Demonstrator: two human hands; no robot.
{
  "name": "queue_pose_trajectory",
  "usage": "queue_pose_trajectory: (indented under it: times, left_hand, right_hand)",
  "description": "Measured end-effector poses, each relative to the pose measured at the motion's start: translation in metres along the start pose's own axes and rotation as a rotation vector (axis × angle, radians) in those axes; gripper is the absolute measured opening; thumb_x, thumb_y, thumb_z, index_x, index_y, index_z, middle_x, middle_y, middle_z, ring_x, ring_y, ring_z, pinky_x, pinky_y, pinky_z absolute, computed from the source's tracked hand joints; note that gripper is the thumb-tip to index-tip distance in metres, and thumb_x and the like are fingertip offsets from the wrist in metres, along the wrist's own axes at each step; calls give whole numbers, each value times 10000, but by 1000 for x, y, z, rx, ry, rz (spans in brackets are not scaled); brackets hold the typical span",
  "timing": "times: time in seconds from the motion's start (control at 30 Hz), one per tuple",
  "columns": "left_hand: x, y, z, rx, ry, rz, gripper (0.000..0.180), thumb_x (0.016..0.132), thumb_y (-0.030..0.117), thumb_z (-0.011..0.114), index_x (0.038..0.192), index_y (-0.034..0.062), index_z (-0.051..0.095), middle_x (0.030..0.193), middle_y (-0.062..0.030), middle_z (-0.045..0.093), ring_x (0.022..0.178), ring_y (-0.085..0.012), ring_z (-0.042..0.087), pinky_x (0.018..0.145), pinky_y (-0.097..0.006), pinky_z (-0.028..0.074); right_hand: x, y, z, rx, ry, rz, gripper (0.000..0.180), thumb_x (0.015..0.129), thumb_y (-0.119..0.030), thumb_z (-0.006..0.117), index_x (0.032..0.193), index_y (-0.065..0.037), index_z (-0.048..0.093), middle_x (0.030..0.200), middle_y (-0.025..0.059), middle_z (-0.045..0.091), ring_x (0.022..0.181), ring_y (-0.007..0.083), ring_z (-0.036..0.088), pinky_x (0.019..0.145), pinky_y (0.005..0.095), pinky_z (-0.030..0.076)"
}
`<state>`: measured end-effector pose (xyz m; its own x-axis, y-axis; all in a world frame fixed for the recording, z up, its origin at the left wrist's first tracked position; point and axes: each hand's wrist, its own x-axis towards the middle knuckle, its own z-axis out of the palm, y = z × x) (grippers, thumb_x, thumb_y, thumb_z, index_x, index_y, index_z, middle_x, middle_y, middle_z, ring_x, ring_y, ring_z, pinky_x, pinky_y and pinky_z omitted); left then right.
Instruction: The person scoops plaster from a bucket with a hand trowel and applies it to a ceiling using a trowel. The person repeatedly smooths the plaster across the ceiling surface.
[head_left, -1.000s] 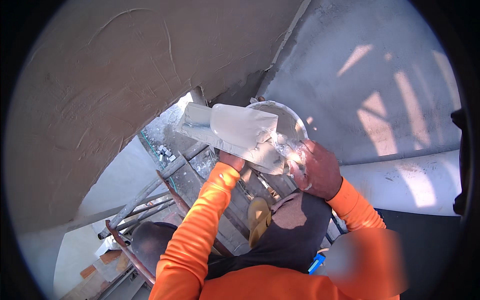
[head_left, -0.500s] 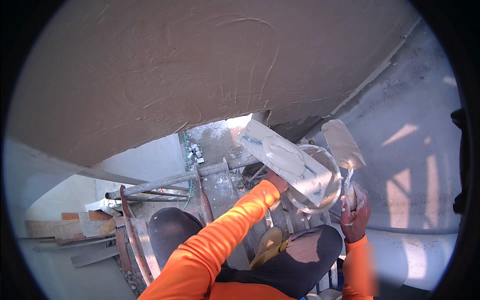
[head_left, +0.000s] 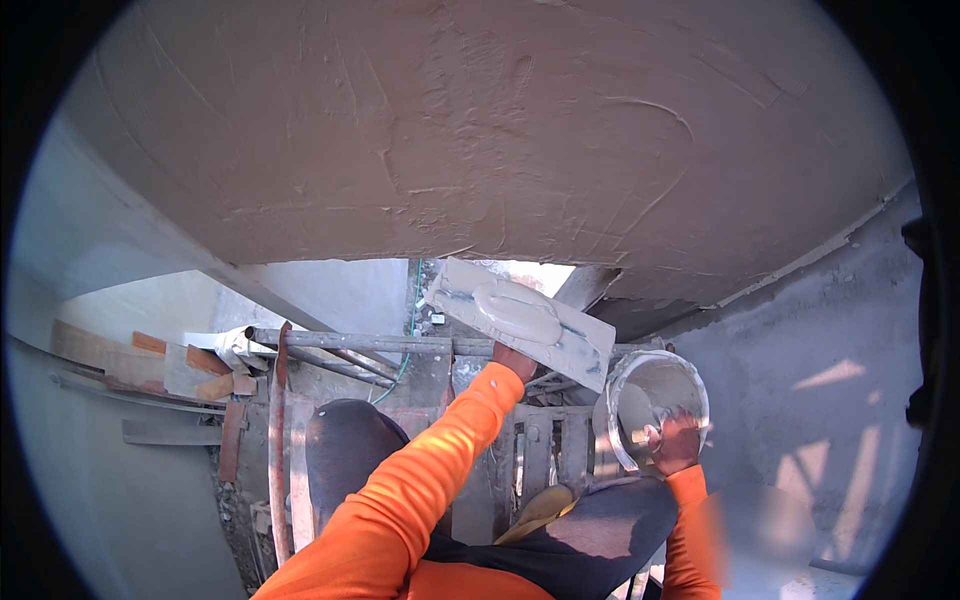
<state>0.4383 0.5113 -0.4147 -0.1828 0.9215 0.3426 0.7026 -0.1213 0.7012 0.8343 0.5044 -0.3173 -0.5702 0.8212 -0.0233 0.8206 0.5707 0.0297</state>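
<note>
My left hand (head_left: pixel 514 362) grips a rectangular plastering hawk (head_left: pixel 580 352) at its near edge, the fingers hidden beneath. Wet grey plaster coats the hawk, with a raised oval lump (head_left: pixel 520 314) in the middle. To its right stands a plaster-smeared bucket (head_left: pixel 702 385). My right hand (head_left: pixel 677 442) is inside the bucket's mouth, closed around the handle of a trowel (head_left: pixel 641 436). The trowel's blade cannot be clearly told from the plaster inside.
A wide freshly plastered surface (head_left: pixel 450 130) spans the top. Metal scaffold pipes (head_left: pixel 350 341) cross in front of my knees, above slatted planks (head_left: pixel 537 450). Wood boards (head_left: pixel 135 368) lie at the left. A grey wall (head_left: pixel 780 370) rises at the right.
My right hand has lowered the trowel from beside the bucket into it. The hawk has shifted left, off the bucket's mouth. The whole view has turned.
</note>
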Motion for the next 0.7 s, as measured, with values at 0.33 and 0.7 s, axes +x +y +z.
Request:
queue_pose_trajectory:
  times: [0.33,0.7]
  left_hand:
    - [46,-96,23,-276,259,-361,355,940,227,644,1262,86,692,1341,-149,665,1277,-363,580,1117,-483,422]
    - [86,-63,-21,-705,406,-566,306,932,87,596,1198,-42,673,1187,-219,720,1137,-329,672,1004,-388,487]
  right_hand:
    - [99,-96,-66,274,-203,-317,428,888,-291,664,1238,-45,668,1253,180,634,1202,383,589,1063,480,477]
    - [214,-188,-38,-53,159,-543,553,948,-173,528,1468,12,488,1432,205,530,1362,372,489,1186,481,374]
